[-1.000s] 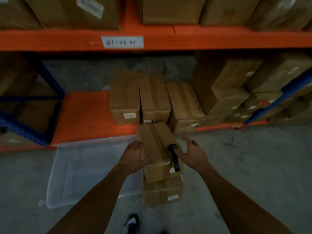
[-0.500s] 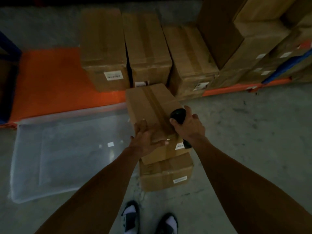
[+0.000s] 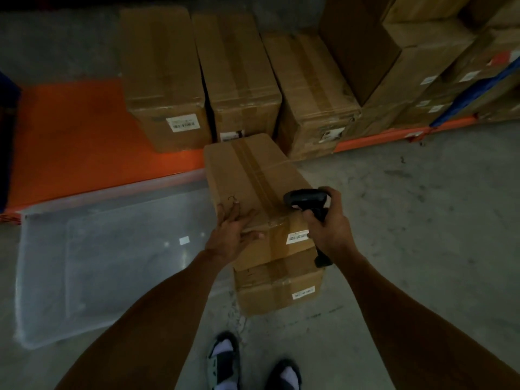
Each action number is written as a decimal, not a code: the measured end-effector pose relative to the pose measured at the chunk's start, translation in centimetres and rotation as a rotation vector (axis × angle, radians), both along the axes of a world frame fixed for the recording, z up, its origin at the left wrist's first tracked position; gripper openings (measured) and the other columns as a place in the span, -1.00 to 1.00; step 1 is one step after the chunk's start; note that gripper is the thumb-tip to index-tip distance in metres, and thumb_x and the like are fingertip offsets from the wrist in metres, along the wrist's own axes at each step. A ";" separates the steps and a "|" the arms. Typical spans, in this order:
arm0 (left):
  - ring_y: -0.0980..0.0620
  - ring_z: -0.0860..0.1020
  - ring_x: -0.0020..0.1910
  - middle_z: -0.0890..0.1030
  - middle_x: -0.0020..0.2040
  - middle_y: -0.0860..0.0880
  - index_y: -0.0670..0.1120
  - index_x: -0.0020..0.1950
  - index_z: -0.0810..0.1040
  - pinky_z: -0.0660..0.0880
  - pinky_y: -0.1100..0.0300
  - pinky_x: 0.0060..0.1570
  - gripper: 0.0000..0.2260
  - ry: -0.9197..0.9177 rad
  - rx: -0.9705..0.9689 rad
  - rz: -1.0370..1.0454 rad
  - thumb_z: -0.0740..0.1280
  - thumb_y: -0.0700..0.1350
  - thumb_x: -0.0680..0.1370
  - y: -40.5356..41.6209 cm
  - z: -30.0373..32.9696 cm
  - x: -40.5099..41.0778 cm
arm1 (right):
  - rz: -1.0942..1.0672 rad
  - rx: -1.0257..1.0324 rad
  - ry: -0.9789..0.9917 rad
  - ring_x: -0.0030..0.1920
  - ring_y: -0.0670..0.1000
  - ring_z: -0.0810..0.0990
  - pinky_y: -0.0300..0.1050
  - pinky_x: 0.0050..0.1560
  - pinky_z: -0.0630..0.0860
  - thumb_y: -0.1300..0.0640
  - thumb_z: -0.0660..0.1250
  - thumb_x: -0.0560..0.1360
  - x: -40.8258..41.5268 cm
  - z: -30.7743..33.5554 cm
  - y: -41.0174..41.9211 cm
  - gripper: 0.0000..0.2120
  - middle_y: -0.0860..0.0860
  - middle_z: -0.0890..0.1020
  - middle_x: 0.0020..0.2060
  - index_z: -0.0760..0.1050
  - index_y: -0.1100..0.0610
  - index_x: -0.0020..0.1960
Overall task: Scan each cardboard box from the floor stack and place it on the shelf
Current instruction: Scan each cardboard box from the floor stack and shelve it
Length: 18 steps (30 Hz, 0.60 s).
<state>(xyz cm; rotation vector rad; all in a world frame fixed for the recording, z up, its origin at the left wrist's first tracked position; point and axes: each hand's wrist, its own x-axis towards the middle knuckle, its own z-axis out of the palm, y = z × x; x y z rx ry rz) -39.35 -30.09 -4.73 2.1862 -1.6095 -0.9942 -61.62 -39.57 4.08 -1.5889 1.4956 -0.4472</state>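
Note:
A taped cardboard box (image 3: 253, 181) lies on top of the floor stack, with a white barcode label (image 3: 297, 237) on its near end. Under it sits a second box (image 3: 277, 288) with its own label. My left hand (image 3: 232, 235) rests flat on the near left corner of the top box, fingers spread. My right hand (image 3: 327, 223) grips a black barcode scanner (image 3: 305, 199) by its handle, beside the box's near right corner, its head over the top edge. Three boxes (image 3: 166, 74) stand side by side on the low orange shelf (image 3: 76, 142) just behind.
A clear plastic sheet (image 3: 107, 257) lies on the concrete floor to the left of the stack. More labelled boxes (image 3: 416, 74) are piled on the shelf at the right by a blue rack post (image 3: 478, 88). My feet (image 3: 225, 358) stand just in front of the stack.
My right hand closed on the scanner that lay on the top box and lifted it off to the near right corner. My left hand slid onto the box's near corner. My head tilted down.

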 end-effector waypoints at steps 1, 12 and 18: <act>-0.29 -0.24 0.55 -0.01 0.62 -0.07 0.23 0.55 0.17 -0.01 -0.27 0.49 -0.34 0.000 0.004 -0.004 0.20 0.38 0.49 0.1 -0.1 0.3 | 0.007 0.034 -0.063 -0.23 -0.02 0.71 -0.12 -0.29 0.67 0.13 0.35 0.61 -0.4 0.1 0.9 -0.47 -0.01 0.64 -0.06 0.18 -0.27 0.40; -0.18 -0.24 0.58 0.01 0.62 -0.06 0.21 0.55 0.19 -0.16 -0.18 0.53 -0.29 0.019 -0.006 -0.028 0.21 0.40 0.44 1.8 -0.4 2.6 | -0.075 0.026 -0.245 -0.16 -0.12 0.73 -0.23 -0.26 0.63 -0.44 0.32 0.47 -4.3 -2.1 11.4 -0.47 -0.32 0.66 0.00 0.27 -0.41 0.38; -0.16 -0.27 0.57 -0.02 0.62 -0.08 0.18 0.57 0.19 -0.23 -0.15 0.53 -0.33 0.054 -0.010 0.019 0.32 0.25 0.51 1.7 -0.1 1.7 | -0.169 -0.015 -0.249 -0.14 -0.07 0.73 -0.15 -0.23 0.67 -0.41 0.32 0.48 -4.8 -2.7 12.4 -0.56 -0.33 0.66 0.02 0.30 -0.38 0.30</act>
